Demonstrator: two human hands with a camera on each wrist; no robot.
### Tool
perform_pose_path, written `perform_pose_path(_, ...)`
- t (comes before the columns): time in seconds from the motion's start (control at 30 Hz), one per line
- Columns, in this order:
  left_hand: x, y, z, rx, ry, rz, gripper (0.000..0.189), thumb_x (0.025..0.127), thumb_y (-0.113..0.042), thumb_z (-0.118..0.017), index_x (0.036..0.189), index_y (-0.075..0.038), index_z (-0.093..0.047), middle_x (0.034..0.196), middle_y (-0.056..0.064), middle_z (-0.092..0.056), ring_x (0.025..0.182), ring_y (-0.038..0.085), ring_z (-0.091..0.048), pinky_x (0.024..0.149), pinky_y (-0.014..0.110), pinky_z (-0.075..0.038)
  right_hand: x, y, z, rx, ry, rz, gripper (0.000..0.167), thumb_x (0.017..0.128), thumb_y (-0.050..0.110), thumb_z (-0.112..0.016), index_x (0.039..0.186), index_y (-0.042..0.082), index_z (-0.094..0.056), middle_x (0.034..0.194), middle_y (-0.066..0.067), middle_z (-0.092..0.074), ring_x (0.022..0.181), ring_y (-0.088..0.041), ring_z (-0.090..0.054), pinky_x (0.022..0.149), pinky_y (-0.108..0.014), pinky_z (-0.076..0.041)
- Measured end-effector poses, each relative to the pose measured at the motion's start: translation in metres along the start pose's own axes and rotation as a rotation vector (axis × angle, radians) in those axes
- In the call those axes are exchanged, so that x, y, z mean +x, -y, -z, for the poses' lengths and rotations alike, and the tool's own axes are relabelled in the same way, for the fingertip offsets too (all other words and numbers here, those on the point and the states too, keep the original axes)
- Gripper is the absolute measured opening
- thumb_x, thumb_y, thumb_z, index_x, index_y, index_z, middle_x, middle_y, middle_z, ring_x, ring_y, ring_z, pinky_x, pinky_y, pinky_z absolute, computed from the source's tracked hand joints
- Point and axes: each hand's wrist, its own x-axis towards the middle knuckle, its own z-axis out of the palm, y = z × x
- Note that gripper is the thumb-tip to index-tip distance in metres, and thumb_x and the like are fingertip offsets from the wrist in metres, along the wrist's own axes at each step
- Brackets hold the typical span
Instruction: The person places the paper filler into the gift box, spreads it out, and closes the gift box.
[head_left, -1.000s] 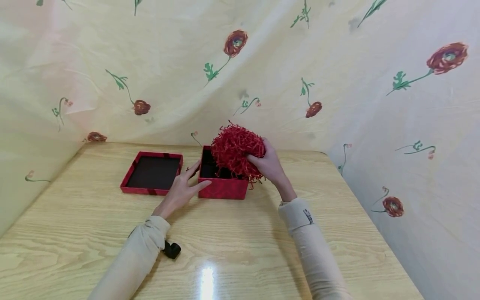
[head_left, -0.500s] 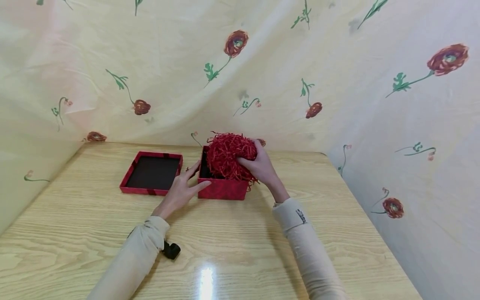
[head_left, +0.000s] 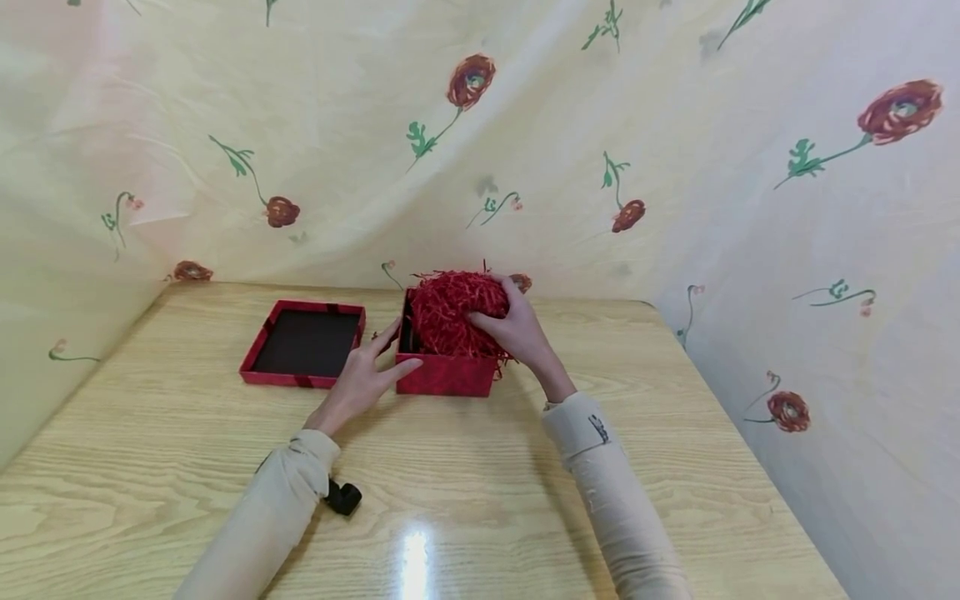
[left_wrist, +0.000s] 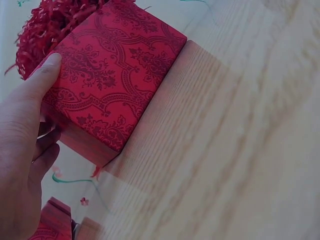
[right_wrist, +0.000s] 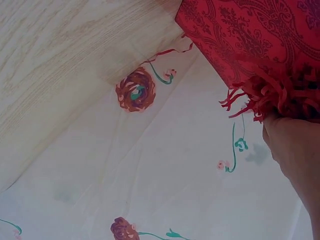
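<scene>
A red patterned gift box (head_left: pixel 444 377) with a dark inside stands on the table, its left part showing dark in the head view. My right hand (head_left: pixel 519 329) grips a big bundle of red shredded paper (head_left: pixel 455 312), which fills most of the box and mounds above the rim. Strands hang over the box's right edge, and in the right wrist view the shredded paper (right_wrist: pixel 287 97) sticks out past my fingers. With its thumb on the front face and its fingers along the left side, my left hand (head_left: pixel 362 385) holds the box (left_wrist: pixel 117 70) at its front left corner.
Left of the box lies its red lid (head_left: pixel 288 379), dark inside facing up. A small black object (head_left: pixel 343 498) pokes out beside my left sleeve. Flowered cloth (head_left: pixel 337 125) hangs behind and to the right of the wooden table (head_left: pixel 465 467).
My right hand has moved left and slightly down with the shredded paper, which now sits lower in the box and covers more of its opening. The left hand has stayed at the corner.
</scene>
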Motion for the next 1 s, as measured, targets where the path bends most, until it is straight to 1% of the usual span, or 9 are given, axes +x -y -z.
perform_pose_path(0.03, 0.0, 0.0, 0.0, -0.001, 0.001, 0.002, 0.084, 0.098, -0.039, -0.073, 0.165, -0.013, -0.028, 0.165, 0.017, -0.03, 0.152, 0.039, -0.026, 0.115, 0.064, -0.031, 0.002, -0.005, 0.0, -0.005, 0.001, 0.005, 0.065, 0.096, 0.011, -0.075, 0.152, 0.009, -0.043, 0.142, -0.016, -0.055, 0.127, -0.032, -0.056, 0.105, -0.051, -0.046)
perform_pose_path(0.1, 0.0, -0.001, 0.001, -0.002, 0.004, 0.007, 0.085, 0.098, -0.039, -0.073, 0.165, -0.013, -0.028, 0.165, 0.017, -0.03, 0.152, 0.039, -0.026, 0.115, 0.064, -0.03, 0.002, -0.006, 0.0, -0.003, 0.01, -0.002, 0.066, 0.096, 0.014, -0.075, 0.154, 0.012, -0.043, 0.142, -0.015, -0.055, 0.128, -0.032, -0.056, 0.105, -0.051, -0.047)
perform_pose_path(0.17, 0.0, -0.001, 0.001, 0.0, 0.007, 0.01, 0.085, 0.098, -0.039, -0.073, 0.165, -0.013, -0.028, 0.165, 0.018, -0.03, 0.152, 0.039, -0.026, 0.115, 0.064, -0.03, 0.001, -0.004, 0.0, -0.009, 0.014, -0.012, 0.069, 0.097, 0.018, -0.075, 0.156, 0.013, -0.041, 0.147, -0.014, -0.052, 0.133, -0.032, -0.053, 0.106, -0.051, -0.046)
perform_pose_path(0.3, 0.0, -0.002, 0.001, 0.008, 0.004, 0.0, 0.084, 0.098, -0.037, -0.073, 0.165, -0.011, -0.028, 0.165, 0.019, -0.031, 0.151, 0.041, -0.027, 0.114, 0.065, -0.031, -0.001, -0.004, 0.0, -0.016, 0.017, -0.011, 0.069, 0.099, 0.021, -0.074, 0.158, 0.013, -0.04, 0.158, -0.013, -0.042, 0.143, -0.035, -0.043, 0.11, -0.054, -0.043)
perform_pose_path(0.37, 0.0, -0.002, 0.001, 0.014, 0.002, -0.01, 0.084, 0.098, -0.035, -0.074, 0.165, -0.011, -0.028, 0.164, 0.019, -0.033, 0.15, 0.041, -0.029, 0.114, 0.064, -0.031, -0.002, -0.005, 0.0, -0.033, 0.015, -0.006, 0.067, 0.099, 0.021, -0.073, 0.158, 0.011, -0.041, 0.16, -0.013, -0.039, 0.144, -0.037, -0.041, 0.111, -0.055, -0.041)
perform_pose_path(0.5, -0.001, -0.002, 0.001, 0.023, 0.003, -0.015, 0.083, 0.099, -0.031, -0.074, 0.165, -0.011, -0.028, 0.162, 0.022, -0.034, 0.149, 0.042, -0.031, 0.114, 0.063, -0.033, -0.006, -0.005, 0.0, -0.084, 0.003, 0.018, 0.065, 0.099, 0.018, -0.072, 0.156, 0.007, -0.043, 0.159, -0.014, -0.041, 0.143, -0.039, -0.041, 0.111, -0.055, -0.04)
perform_pose_path(0.6, -0.002, -0.001, 0.001, 0.019, 0.006, -0.012, 0.082, 0.1, -0.03, -0.073, 0.165, -0.011, -0.028, 0.162, 0.023, -0.034, 0.149, 0.042, -0.031, 0.113, 0.064, -0.033, -0.008, -0.005, -0.002, -0.144, -0.003, 0.061, 0.064, 0.098, 0.017, -0.073, 0.153, 0.004, -0.045, 0.156, -0.018, -0.042, 0.141, -0.04, -0.042, 0.112, -0.056, -0.039)
perform_pose_path(0.8, -0.002, -0.002, 0.0, 0.017, 0.001, -0.021, 0.08, 0.1, -0.029, -0.072, 0.165, -0.014, -0.029, 0.162, 0.021, -0.034, 0.149, 0.04, -0.032, 0.114, 0.062, -0.033, -0.012, -0.006, -0.006, -0.291, 0.008, 0.148, 0.06, 0.097, 0.018, -0.075, 0.148, -0.001, -0.05, 0.148, -0.021, -0.051, 0.139, -0.037, -0.043, 0.113, -0.056, -0.037)
perform_pose_path(1.0, -0.001, -0.002, 0.001, 0.026, 0.0, -0.032, 0.082, 0.099, -0.029, -0.074, 0.165, -0.012, -0.028, 0.161, 0.023, -0.035, 0.148, 0.043, -0.033, 0.113, 0.063, -0.034, -0.013, -0.005, -0.013, -0.369, 0.06, 0.15, 0.056, 0.098, 0.018, -0.073, 0.146, -0.001, -0.052, 0.143, -0.019, -0.052, 0.134, -0.033, -0.049, 0.111, -0.05, -0.041)
